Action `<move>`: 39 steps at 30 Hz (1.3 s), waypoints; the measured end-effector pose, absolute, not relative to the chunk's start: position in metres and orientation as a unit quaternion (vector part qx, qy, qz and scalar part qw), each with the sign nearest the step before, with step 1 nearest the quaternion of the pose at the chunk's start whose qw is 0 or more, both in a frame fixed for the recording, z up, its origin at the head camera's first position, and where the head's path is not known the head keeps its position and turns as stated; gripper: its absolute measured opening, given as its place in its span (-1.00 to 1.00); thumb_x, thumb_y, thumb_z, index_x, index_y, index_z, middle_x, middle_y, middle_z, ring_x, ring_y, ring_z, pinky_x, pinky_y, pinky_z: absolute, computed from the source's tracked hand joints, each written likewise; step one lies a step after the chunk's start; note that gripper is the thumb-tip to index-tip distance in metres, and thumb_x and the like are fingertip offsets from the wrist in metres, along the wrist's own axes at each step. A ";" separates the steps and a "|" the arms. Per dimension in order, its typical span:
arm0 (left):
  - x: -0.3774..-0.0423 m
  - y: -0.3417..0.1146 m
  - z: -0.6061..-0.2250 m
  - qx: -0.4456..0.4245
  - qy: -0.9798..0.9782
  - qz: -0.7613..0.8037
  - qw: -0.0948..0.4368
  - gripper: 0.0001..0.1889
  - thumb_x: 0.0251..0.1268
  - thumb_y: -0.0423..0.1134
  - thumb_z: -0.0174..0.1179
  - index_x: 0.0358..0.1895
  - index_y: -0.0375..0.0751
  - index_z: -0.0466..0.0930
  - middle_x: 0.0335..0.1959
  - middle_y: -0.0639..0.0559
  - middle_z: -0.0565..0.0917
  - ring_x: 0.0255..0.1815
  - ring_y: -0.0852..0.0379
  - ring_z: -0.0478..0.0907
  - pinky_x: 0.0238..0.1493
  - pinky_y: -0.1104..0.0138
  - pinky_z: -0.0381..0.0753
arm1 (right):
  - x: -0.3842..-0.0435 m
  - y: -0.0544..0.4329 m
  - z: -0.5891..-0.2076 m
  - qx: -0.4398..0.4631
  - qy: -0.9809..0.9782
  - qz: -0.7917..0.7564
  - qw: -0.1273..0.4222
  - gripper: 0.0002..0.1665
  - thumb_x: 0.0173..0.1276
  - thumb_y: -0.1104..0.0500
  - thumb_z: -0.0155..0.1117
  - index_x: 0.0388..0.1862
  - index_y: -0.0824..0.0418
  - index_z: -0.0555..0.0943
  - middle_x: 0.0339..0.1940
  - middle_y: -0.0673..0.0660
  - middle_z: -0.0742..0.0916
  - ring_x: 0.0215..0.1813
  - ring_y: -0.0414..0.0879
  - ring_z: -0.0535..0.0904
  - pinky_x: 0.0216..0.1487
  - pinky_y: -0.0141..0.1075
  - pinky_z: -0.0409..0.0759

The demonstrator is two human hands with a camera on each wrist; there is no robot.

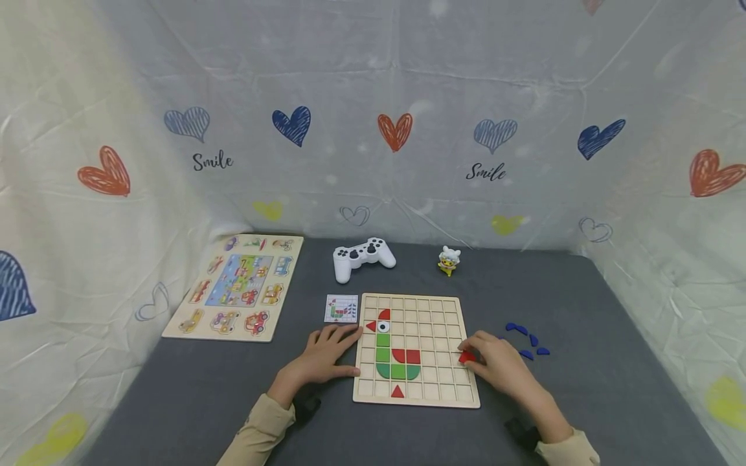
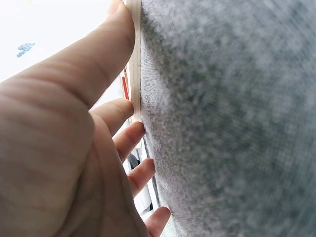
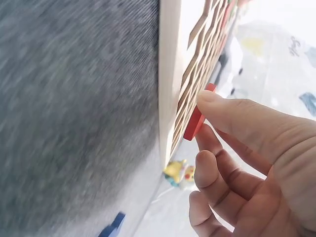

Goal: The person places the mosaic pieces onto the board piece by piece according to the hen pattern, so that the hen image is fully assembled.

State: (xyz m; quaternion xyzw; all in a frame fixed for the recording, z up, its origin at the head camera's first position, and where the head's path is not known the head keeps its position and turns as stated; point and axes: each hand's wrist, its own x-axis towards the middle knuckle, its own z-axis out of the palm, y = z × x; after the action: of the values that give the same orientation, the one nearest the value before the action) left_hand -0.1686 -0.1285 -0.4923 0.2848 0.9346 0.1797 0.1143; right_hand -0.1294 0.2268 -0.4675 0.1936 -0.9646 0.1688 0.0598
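Note:
A wooden grid board [image 1: 437, 323] lies on the dark table with red, green and white pieces set in its cells, forming a bird-like figure. Its left edge is touched by my left hand [image 1: 323, 356], fingers spread and nothing held; in the left wrist view the thumb [image 2: 94, 59] rests against the board's side. Over the board's right edge, my right hand [image 1: 495, 362] pinches a red piece [image 1: 466, 356] between thumb and fingers. The right wrist view shows that red piece [image 3: 196, 118] edge-on beside the grid; its full outline is partly hidden. A lone red triangle [image 1: 397, 391] sits in the bottom row.
Several blue pieces [image 1: 526, 354] lie right of the board. A pattern card [image 1: 340, 309] is at its upper left. Behind stand a white game controller [image 1: 364, 257] and a small figurine [image 1: 449, 260]. A vehicle picture puzzle [image 1: 239, 285] lies far left. A printed curtain surrounds the table.

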 end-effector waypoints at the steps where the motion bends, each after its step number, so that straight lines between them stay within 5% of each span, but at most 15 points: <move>1: -0.169 -0.129 -0.492 0.284 0.935 0.179 0.114 -0.17 0.13 0.23 0.15 0.44 -0.02 0.11 0.39 -0.02 0.17 0.33 -0.18 0.07 0.21 -0.19 0.02 | -0.130 0.225 -0.468 0.197 -0.964 0.167 0.059 -0.73 0.01 0.17 0.48 -0.26 0.05 0.67 -0.36 -0.11 0.61 -0.47 -0.35 0.39 -0.47 -0.43 0.32; 39: -0.168 -0.129 -0.490 0.287 0.934 0.178 0.116 -0.17 0.14 0.21 0.15 0.44 -0.01 0.10 0.40 -0.02 0.16 0.34 -0.17 0.07 0.22 -0.18 0.01 | -0.151 0.172 -0.475 0.265 -0.944 0.193 0.024 -0.73 0.03 0.32 0.40 -0.25 0.06 0.69 -0.28 -0.06 0.70 -0.25 -0.22 0.57 -0.22 -0.26 0.51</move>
State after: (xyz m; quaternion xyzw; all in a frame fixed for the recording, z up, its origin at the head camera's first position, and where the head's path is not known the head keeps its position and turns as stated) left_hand -0.1685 -0.1289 -0.4904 0.2873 0.9340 0.1781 0.1155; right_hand -0.1508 0.1717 -0.4747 0.2652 -0.9443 0.1934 0.0239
